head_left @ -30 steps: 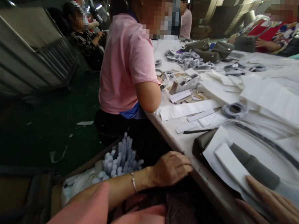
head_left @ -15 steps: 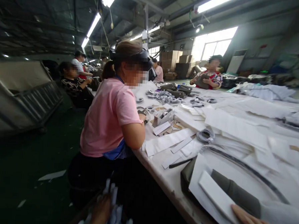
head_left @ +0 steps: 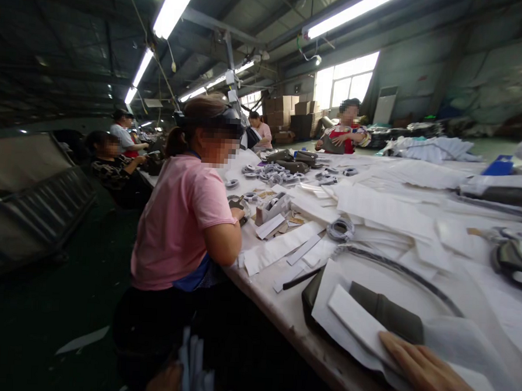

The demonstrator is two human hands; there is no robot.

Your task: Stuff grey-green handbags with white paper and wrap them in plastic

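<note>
My right hand (head_left: 430, 376) lies flat, fingers stretched out, on white sheets (head_left: 325, 307) at the table's near edge. A narrow white strip (head_left: 357, 322) lies just beyond the fingertips, across an olive-grey folded piece (head_left: 390, 319) that the sheets partly cover. My left hand (head_left: 163, 384) shows only as a blurred patch at the bottom edge, below the table. It is beside a bundle of pale upright sticks (head_left: 196, 364), and I cannot make out its grip.
A person in a pink shirt (head_left: 178, 226) sits close on the left at the long white table (head_left: 281, 310). On the table lie paper strips (head_left: 280, 246), a black stick (head_left: 303, 277), tape rolls (head_left: 340, 229) and grey pieces (head_left: 289, 157). Other people work farther back.
The view has tilted up from the table edge to the hall. My left hand left the table edge and went down to the pale sticks. My right hand stays on the sheets.
</note>
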